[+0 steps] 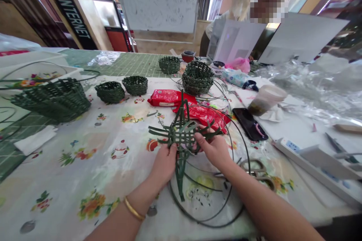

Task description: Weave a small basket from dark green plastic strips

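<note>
Both my hands hold a flat woven mat of dark green strips just above the table, its loose ends sticking out on all sides. My left hand grips its lower left edge, fingers closed on the strips. My right hand pinches its right edge. Loops of green wire-like strand lie on the flowered tablecloth under my wrists. Two red snack packets lie just beyond the weave.
Several finished green baskets stand behind: a large one at left, two small ones, a stack. A black phone, scissors, a plastic cup and a power strip lie right. A person sits across behind laptops.
</note>
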The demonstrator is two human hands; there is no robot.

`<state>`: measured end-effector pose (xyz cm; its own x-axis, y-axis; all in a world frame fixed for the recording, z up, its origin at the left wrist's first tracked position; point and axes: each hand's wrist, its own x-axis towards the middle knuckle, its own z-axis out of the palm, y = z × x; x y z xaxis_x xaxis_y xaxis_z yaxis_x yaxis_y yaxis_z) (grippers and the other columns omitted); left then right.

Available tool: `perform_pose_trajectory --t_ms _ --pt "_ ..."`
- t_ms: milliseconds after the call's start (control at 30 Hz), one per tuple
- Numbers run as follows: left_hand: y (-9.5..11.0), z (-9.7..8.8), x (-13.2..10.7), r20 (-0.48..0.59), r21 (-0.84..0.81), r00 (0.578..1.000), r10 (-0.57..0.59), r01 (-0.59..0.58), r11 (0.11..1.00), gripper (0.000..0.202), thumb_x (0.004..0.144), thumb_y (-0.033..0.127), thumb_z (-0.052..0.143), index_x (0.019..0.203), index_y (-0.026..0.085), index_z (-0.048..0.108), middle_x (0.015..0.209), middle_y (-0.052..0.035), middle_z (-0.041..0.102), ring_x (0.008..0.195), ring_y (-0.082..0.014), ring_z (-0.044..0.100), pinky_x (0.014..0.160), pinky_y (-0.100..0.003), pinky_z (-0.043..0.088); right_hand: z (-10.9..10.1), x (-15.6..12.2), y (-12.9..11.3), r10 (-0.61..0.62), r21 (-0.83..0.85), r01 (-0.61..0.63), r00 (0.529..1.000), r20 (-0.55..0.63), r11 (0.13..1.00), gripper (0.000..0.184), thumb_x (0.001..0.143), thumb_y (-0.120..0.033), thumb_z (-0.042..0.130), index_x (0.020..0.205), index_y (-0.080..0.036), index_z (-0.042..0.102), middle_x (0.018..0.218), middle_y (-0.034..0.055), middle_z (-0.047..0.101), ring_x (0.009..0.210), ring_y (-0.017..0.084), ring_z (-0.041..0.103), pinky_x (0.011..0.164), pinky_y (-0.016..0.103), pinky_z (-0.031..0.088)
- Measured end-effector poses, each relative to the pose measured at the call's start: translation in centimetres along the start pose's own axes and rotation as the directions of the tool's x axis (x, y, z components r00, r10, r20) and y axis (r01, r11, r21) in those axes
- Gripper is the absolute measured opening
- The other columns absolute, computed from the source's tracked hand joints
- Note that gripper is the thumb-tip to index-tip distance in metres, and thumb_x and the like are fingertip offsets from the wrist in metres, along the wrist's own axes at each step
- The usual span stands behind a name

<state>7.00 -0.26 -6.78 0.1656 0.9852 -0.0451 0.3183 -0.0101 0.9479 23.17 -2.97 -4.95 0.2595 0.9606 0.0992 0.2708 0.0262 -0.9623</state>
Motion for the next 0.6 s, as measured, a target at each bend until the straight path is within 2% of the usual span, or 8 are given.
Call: perform_pose_trajectory --t_ms 67,133,233,300,400,467,533,600 --pt "0.09 0.07 -0.16 -0.004 0.105 1.0 -0.008 0.008 0.994 0.034 0.083 0.042 0.041 0.065 0.017 0.055 0.061 -0.0043 0.059 0.067 -0.021 0.057 0.063 -0.032 0.043 -0.27 0.26 0.24 0.017 0.047 -0.012 0.994 -0.106 0.999 0.045 0.08 -0.055 0.05 0.102 -0.018 0.065 0.066 0.0034 0.065 0.057 0.019 0.061 0.051 0.029 0.05" --pt "0.14 0.11 -0.24 0.016 0.129 0.999 -0.035 0.033 0.991 0.036 0.084 0.043 0.039 0.062 0.018 0.051 0.058 -0.0031 0.056 0.062 -0.0202 0.056 0.059 -0.031 0.042 -0.27 0.51 0.34 0.132 0.189 -0.102 0.979 -0.154 0.977 0.053 0.08 -0.061 0.045 0.102 -0.017 0.065 0.074 0.0064 0.067 0.057 0.02 0.062 0.047 0.03 0.05" --pt "0.16 0.12 -0.21 0.044 0.111 0.997 -0.07 0.065 0.992 0.035 0.085 0.042 0.036 0.067 0.017 0.053 0.057 -0.0025 0.057 0.055 -0.0187 0.055 0.053 -0.03 0.04 0.08 0.7 0.37 0.278 0.318 -0.238 0.957 -0.085 0.918 0.054 0.077 -0.061 0.048 0.106 -0.018 0.063 0.082 0.008 0.068 0.058 0.02 0.063 0.046 0.031 0.05" --pt "0.27 0.08 -0.14 0.028 0.146 1.0 -0.003 -0.001 0.989 0.031 0.086 0.038 0.037 0.074 0.016 0.056 0.068 -0.006 0.062 0.065 -0.021 0.059 0.06 -0.032 0.044 0.26 0.72 0.37 0.208 0.28 -0.182 0.976 -0.064 0.943 0.05 0.074 -0.053 0.059 0.111 -0.02 0.059 0.089 0.0062 0.068 0.071 0.022 0.064 0.057 0.033 0.053" --pt "0.65 0.04 -0.23 0.007 0.215 0.992 0.127 -0.126 0.969 0.026 0.086 0.031 0.038 0.087 0.014 0.057 0.086 -0.0102 0.064 0.085 -0.0237 0.061 0.073 -0.036 0.046 0.26 0.71 0.23 -0.003 0.212 0.029 0.993 -0.12 0.977 0.049 0.069 -0.041 0.068 0.113 -0.022 0.058 0.101 0.004 0.066 0.094 0.022 0.06 0.079 0.036 0.049" --pt "0.88 0.08 -0.44 0.007 0.221 0.982 0.189 -0.186 0.957 0.025 0.086 0.028 0.037 0.094 0.014 0.056 0.092 -0.0105 0.063 0.089 -0.0227 0.06 0.075 -0.035 0.046 0.2 0.79 0.04 -0.027 0.249 0.07 0.985 -0.172 0.966 0.044 0.069 -0.042 0.067 0.107 -0.021 0.061 0.1 0.0046 0.066 0.096 0.023 0.059 0.081 0.036 0.048" --pt "0.96 0.14 -0.68 0.022 0.195 0.975 0.221 -0.221 0.956 0.025 0.086 0.027 0.036 0.097 0.015 0.054 0.091 -0.0096 0.063 0.086 -0.0211 0.061 0.073 -0.033 0.047 0.2 0.93 -0.13 0.098 0.347 -0.022 0.975 -0.202 0.938 0.044 0.072 -0.05 0.063 0.102 -0.019 0.063 0.092 0.0067 0.067 0.085 0.024 0.062 0.069 0.035 0.051" --pt "0.83 0.2 -0.84 0.042 0.15 0.984 0.171 -0.176 0.973 0.023 0.086 0.029 0.037 0.094 0.015 0.053 0.078 -0.0064 0.063 0.072 -0.0194 0.061 0.064 -0.031 0.047 0.24 1.09 -0.2 0.283 0.441 -0.165 0.934 -0.218 0.882 0.05 0.072 -0.059 0.057 0.096 -0.016 0.064 0.084 0.0092 0.067 0.071 0.024 0.063 0.052 0.033 0.05"
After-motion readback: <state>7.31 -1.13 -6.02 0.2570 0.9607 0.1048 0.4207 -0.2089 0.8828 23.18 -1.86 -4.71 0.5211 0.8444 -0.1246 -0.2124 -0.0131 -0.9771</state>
